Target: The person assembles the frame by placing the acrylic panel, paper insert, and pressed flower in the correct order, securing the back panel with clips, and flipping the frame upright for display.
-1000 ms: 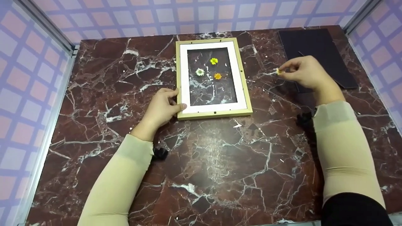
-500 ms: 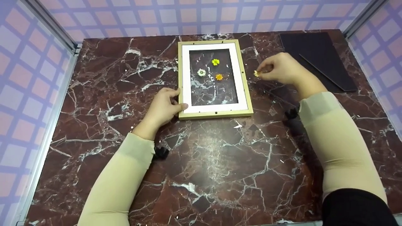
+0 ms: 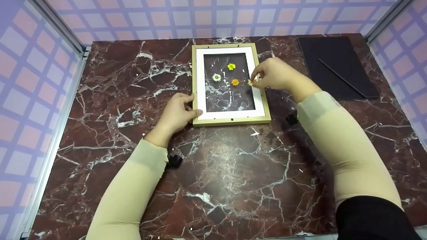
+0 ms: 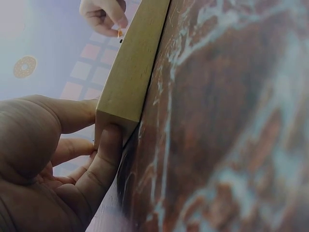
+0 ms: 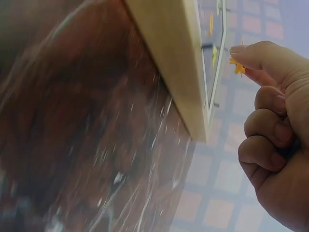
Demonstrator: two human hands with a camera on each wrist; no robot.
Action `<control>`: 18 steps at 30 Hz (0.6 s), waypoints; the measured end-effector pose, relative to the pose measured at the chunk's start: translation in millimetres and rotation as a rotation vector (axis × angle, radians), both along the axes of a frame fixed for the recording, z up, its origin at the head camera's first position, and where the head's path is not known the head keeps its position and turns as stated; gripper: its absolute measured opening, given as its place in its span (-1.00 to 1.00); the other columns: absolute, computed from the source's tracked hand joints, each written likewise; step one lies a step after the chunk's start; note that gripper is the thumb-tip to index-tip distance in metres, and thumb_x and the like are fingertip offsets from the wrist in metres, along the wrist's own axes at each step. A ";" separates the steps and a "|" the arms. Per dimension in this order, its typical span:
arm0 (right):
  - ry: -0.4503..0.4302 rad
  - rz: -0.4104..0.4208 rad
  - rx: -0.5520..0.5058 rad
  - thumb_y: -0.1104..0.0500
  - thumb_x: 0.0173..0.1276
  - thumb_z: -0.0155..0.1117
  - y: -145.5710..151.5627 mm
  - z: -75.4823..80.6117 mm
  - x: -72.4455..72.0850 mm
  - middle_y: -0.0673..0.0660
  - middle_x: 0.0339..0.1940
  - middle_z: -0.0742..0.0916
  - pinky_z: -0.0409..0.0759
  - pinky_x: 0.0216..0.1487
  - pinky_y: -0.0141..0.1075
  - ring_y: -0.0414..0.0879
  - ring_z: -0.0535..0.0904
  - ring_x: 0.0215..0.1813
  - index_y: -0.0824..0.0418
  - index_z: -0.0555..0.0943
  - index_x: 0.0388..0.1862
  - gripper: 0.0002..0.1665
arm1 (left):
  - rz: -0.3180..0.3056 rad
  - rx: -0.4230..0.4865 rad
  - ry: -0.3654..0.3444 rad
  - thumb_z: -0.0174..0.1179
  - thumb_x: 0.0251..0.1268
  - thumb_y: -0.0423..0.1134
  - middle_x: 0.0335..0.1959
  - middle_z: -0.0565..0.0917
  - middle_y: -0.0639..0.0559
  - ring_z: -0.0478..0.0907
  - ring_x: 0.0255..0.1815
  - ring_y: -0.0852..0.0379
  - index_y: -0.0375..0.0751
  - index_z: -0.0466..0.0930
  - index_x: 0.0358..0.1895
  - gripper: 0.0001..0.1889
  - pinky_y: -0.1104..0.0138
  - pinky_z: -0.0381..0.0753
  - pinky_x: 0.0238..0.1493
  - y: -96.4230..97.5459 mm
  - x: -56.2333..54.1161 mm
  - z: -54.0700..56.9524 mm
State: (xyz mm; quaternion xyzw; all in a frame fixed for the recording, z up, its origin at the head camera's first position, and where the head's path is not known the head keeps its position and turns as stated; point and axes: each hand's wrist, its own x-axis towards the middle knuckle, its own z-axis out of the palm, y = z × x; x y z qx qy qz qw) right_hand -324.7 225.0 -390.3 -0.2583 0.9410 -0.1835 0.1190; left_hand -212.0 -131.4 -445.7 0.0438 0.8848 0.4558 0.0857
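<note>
A wooden picture frame (image 3: 232, 122) with a white mat lies on the marble-patterned table. Inside its opening are a yellow flower (image 3: 231, 66), a white flower (image 3: 216, 77) and an orange flower (image 3: 235, 82). My left hand (image 3: 178, 112) grips the frame's near left corner, thumb on top; the left wrist view shows its fingers around the wooden corner (image 4: 118, 108). Between thumb and index finger, my right hand (image 3: 275, 75) pinches a small yellow-orange flower (image 5: 238, 66), just over the right side of the mat. Its other fingers are curled into the palm.
A black board (image 3: 337, 66) lies at the back right, a thin dark strip (image 3: 342, 77) slanting across it. Checked panels (image 3: 213, 20) wall the table's back and sides. A small white scrap (image 3: 255, 132) shows just in front of the frame.
My right hand has travelled left from beside the black board to above the frame's right side, carrying the pinched flower. My left hand keeps its grip on the corner.
</note>
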 end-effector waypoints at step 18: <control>-0.103 0.116 0.051 0.13 0.51 0.54 -69.1 -5.2 -1.0 0.14 -0.17 0.88 0.63 -0.16 -0.22 -0.08 0.61 -0.27 0.13 0.92 0.04 -0.79 | -0.007 0.002 0.009 0.57 0.40 -0.30 0.44 0.56 -0.36 0.61 -0.11 0.10 -0.46 0.45 0.61 -0.21 0.28 0.73 -0.04 -2.2 1.3 -1.8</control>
